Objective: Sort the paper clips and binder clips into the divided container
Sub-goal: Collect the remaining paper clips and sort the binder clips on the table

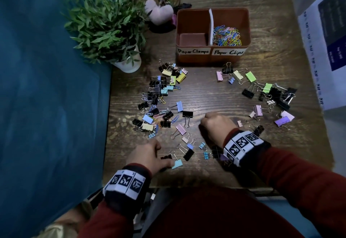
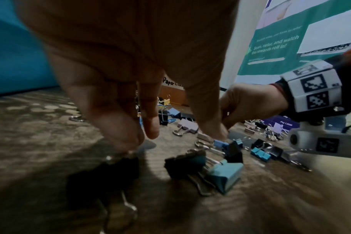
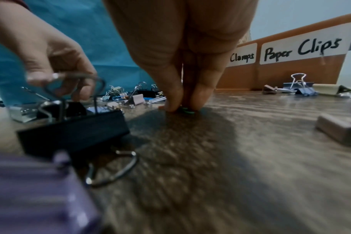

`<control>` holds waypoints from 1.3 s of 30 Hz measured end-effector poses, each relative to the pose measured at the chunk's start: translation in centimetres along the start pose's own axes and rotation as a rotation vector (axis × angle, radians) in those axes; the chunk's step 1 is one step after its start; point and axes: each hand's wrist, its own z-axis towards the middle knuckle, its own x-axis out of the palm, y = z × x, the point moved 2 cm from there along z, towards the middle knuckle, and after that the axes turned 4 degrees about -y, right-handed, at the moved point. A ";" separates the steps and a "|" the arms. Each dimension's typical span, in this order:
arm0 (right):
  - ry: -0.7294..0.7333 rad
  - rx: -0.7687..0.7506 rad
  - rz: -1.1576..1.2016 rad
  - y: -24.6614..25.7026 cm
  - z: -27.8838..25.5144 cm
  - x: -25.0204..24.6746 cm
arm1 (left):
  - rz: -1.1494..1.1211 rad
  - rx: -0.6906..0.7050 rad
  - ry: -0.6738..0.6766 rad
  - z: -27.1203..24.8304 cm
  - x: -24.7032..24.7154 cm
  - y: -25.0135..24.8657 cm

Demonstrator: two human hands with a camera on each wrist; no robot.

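The divided container (image 1: 212,58) is seen at twelve o'clock on the tabletop (image 1: 206,91); paper clips (image 1: 226,36) fill its right compartment, and the left one is bare. Binder clips (image 1: 164,97) are scattered at ten o'clock and at two o'clock. The left hand (image 1: 148,154) is lowered with its fingers pinching the wire handle of a black binder clip (image 2: 102,178). The right hand (image 1: 217,125) is curled, its fingertips (image 3: 173,104) pressed onto a small green piece (image 3: 187,110) on the tabletop.
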 end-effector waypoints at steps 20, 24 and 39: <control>-0.150 0.057 0.089 -1.4 1.5 -0.7 | -0.210 0.237 -0.190 3.5 -0.5 -6.5; -0.218 0.028 0.152 -2.3 1.2 -0.9 | -0.332 0.225 -0.256 3.6 -2.6 -5.3; -0.215 0.053 0.217 -1.2 0.8 -1.5 | -0.041 -0.035 -0.021 0.0 -3.4 1.1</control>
